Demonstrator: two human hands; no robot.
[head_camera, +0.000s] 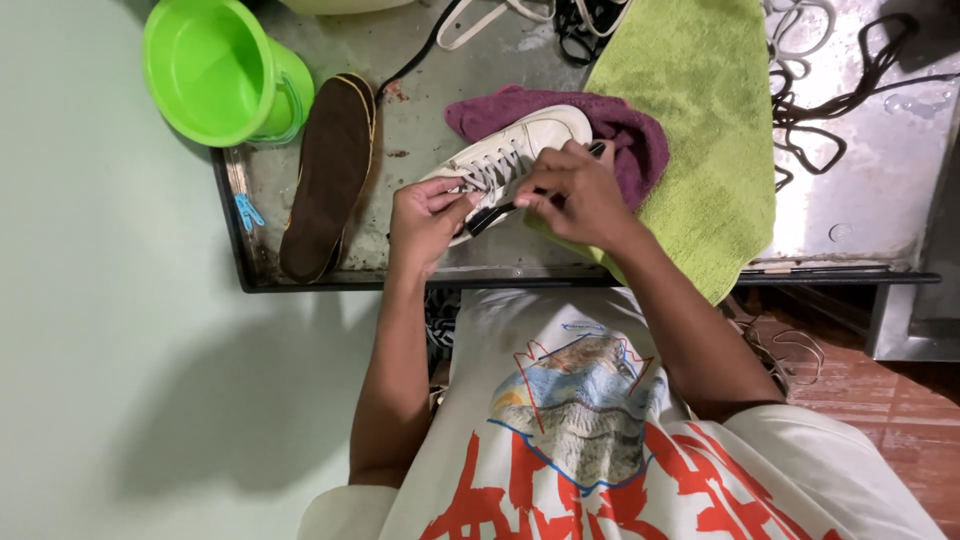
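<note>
White leather lace-up sneaker (515, 150) on maroon cloth (625, 130): laces partly threaded; left hand (425, 220) pinches lace, right hand (575, 195) grips sneaker's black-tipped lace end.

Shoe-cleaning workstation, likely a small repair or laundry shop, marked by a wet metal table (500, 262), green bucket (215, 68), towels (700, 120), loose insole (328, 175), scattered laces (830, 110).

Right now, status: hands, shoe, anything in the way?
Left hand and right hand both on the white shoe, pinching at its laces. Shoe lies on a purple cloth. Brown insole alongside, apart.
</note>
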